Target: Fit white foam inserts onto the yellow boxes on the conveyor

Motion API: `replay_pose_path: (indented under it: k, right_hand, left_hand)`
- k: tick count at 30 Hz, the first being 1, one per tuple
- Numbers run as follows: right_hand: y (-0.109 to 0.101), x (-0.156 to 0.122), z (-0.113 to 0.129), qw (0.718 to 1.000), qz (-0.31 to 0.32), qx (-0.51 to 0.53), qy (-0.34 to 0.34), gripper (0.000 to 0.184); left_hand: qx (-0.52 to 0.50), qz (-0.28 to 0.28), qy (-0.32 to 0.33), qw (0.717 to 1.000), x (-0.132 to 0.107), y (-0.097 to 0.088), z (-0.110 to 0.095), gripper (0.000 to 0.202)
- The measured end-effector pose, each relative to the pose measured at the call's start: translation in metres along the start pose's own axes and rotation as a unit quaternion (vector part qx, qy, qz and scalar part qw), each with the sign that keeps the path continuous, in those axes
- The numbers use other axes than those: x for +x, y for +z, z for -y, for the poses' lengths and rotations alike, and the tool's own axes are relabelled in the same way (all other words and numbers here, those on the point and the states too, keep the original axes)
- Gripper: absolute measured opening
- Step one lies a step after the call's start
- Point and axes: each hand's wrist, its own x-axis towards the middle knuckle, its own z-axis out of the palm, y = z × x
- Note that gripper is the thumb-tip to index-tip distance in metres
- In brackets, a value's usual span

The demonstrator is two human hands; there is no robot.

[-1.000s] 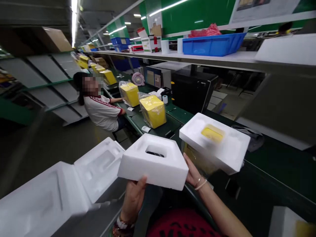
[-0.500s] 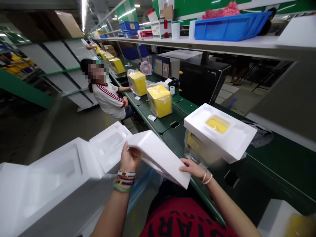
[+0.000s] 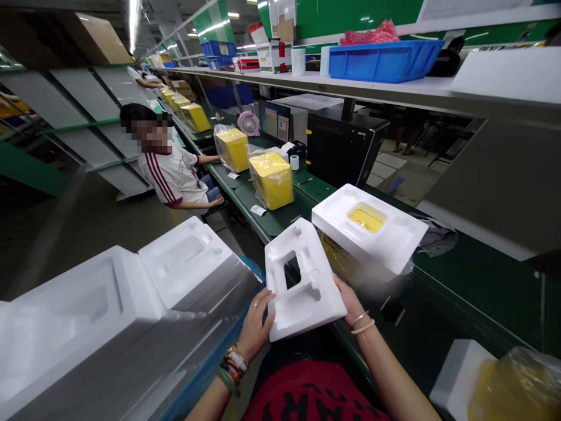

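Between my two hands is a white foam packing insert [image 3: 313, 275] with a square opening, tilted up over the bench edge. My left hand [image 3: 256, 321] grips its lower left side, and my right hand [image 3: 348, 298] holds its right side, fingers mostly hidden behind it. To the right, another white foam insert [image 3: 333, 207] sits on top of a bagged yellow box; yellow shows through its opening. Stacks of white foam inserts [image 3: 175, 263] stand at my left, partly wrapped in blue plastic.
Bagged yellow boxes [image 3: 272, 181] line the green workbench [image 3: 482, 292]. A seated co-worker [image 3: 170, 169] is at the left side. A black computer case [image 3: 342, 146] stands behind the bench, below a shelf with a blue bin [image 3: 381, 61]. More foam and a bagged yellow item [image 3: 512, 386] lie lower right.
The foam insert in my hands has turned so its recessed face and opening show. My left hand has moved down to its lower side. The view has shifted slightly right.
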Motion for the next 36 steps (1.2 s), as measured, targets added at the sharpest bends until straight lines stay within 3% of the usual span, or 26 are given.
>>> replay_pose_path:
  k: [3, 6, 12, 16, 20, 23, 25, 27, 29, 31, 34, 36]
  right_hand:
    - [0.012, 0.006, 0.002, 0.999, -0.011, 0.046, 0.022, 0.03]
    - [0.026, 0.012, 0.003, 0.996, 0.007, 0.079, 0.049, 0.027]
    - [0.037, 0.021, 0.008, 0.992, 0.085, 0.08, 0.058, 0.028]
    - [0.046, 0.018, 0.023, 0.987, 0.149, 0.051, 0.039, 0.038]
    - [0.066, 0.029, 0.033, 0.972, 0.202, -0.11, -0.043, 0.045]
    - [0.078, 0.062, 0.024, 0.926, 0.212, -0.286, -0.127, 0.042]
    - [0.082, 0.093, 0.011, 0.861, 0.159, -0.438, -0.202, 0.037]
    - [0.084, 0.126, -0.003, 0.777, 0.089, -0.57, -0.252, 0.034]
    - [0.084, 0.156, -0.013, 0.706, 0.045, -0.656, -0.264, 0.035]
    - [0.081, 0.179, -0.02, 0.66, 0.022, -0.704, -0.26, 0.037]
    - [0.068, 0.194, -0.032, 0.64, -0.012, -0.721, -0.265, 0.044]
    - [0.048, 0.186, -0.045, 0.667, -0.042, -0.694, -0.269, 0.044]
  left_hand:
    - [0.06, 0.023, 0.06, 0.996, -0.021, 0.011, -0.019, 0.041]
    - [0.078, 0.002, 0.045, 0.996, -0.022, 0.019, -0.034, 0.028]
    - [0.036, -0.019, -0.002, 0.999, -0.007, -0.001, -0.043, 0.031]
    - [0.074, -0.037, 0.028, 0.996, 0.006, 0.0, -0.029, 0.028]
    - [0.139, 0.051, 0.055, 0.987, 0.03, 0.021, 0.006, 0.022]
    - [0.182, 0.141, 0.004, 0.973, 0.056, 0.031, 0.034, 0.045]
    - [0.182, 0.211, -0.027, 0.96, 0.074, 0.031, 0.047, 0.048]
    - [0.163, 0.263, -0.033, 0.95, 0.094, 0.027, 0.055, 0.042]
    - [0.144, 0.275, -0.023, 0.95, 0.115, 0.022, 0.057, 0.037]
    - [0.119, 0.262, -0.007, 0.958, 0.138, 0.018, 0.056, 0.031]
    - [0.05, 0.233, 0.01, 0.971, 0.176, 0.014, 0.052, 0.028]
    - [-0.002, 0.218, 0.013, 0.976, 0.203, 0.015, 0.049, 0.028]
